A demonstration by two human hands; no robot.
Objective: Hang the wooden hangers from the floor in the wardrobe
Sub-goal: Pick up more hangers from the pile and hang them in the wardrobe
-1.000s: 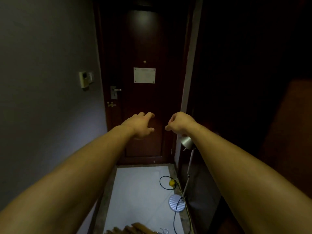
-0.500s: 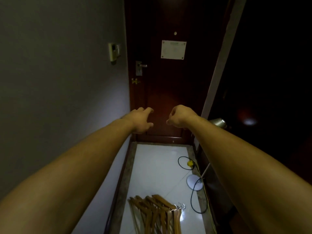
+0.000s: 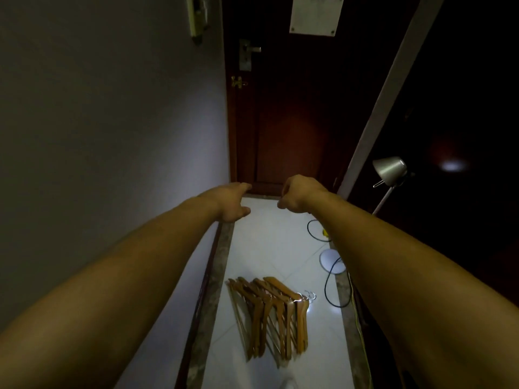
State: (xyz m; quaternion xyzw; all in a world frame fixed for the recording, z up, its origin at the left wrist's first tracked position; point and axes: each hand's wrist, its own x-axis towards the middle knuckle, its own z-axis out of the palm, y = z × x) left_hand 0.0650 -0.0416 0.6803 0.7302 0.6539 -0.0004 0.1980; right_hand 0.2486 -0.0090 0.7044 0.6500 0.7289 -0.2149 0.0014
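Note:
Several wooden hangers [image 3: 268, 315] lie overlapped in a fan on the white tiled floor [image 3: 266, 248], their metal hooks pointing right. Both my arms stretch forward above them. My left hand [image 3: 231, 202] hovers well beyond the pile, fingers apart and empty. Just to its right, my right hand [image 3: 299, 193] hangs with its fingers curled loosely inward, nothing in it. The dark space at the right [image 3: 463, 94] may be the wardrobe, but its inside is too dark to make out.
A dark wooden door [image 3: 289, 113] with a handle closes the narrow corridor ahead. A grey wall [image 3: 98, 136] runs along the left. A floor lamp [image 3: 389, 171] with a round white base [image 3: 332, 261] and a black cable [image 3: 327, 287] stands at the right.
The view has tilted downward, so the door has slid up and the whole pile of hangers has come into sight. Both hands kept their pose, empty.

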